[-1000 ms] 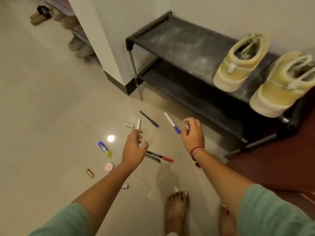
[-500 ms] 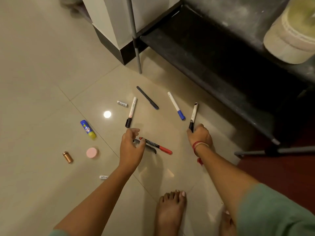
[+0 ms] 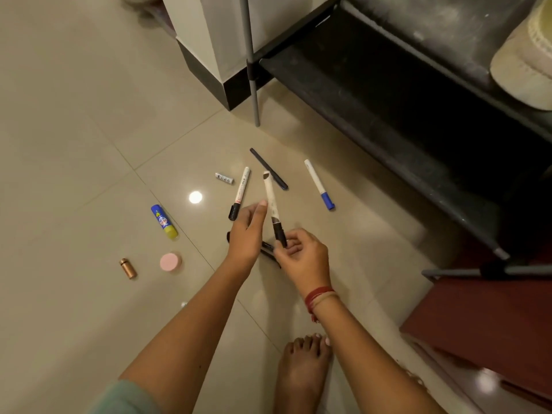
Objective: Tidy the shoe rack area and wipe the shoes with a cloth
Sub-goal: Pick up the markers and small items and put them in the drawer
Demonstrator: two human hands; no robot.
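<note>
The step in hand seems to be the tidying: gathering the pens scattered on the tiled floor (image 3: 74,115) in front of the shoe rack (image 3: 373,94). The right hand (image 3: 301,259) pinches a white marker (image 3: 271,198) by its black end and holds it lifted off the floor. The left hand (image 3: 248,234) is just left of it, fingers straight and holding nothing, near the barrel but apparently not touching.

The next move, I judge, calls for passing the marker to the left hand, so the right can take the others: a second white marker (image 3: 240,191), a dark pen (image 3: 268,168) and a blue-capped marker (image 3: 319,184) farther off. The pale shoe (image 3: 525,64) sits on the rack at far right; no cloth is in view.

Half a second earlier, this marker lay on the floor nearer the rack. The left hand was lower then, over a pen.
</note>
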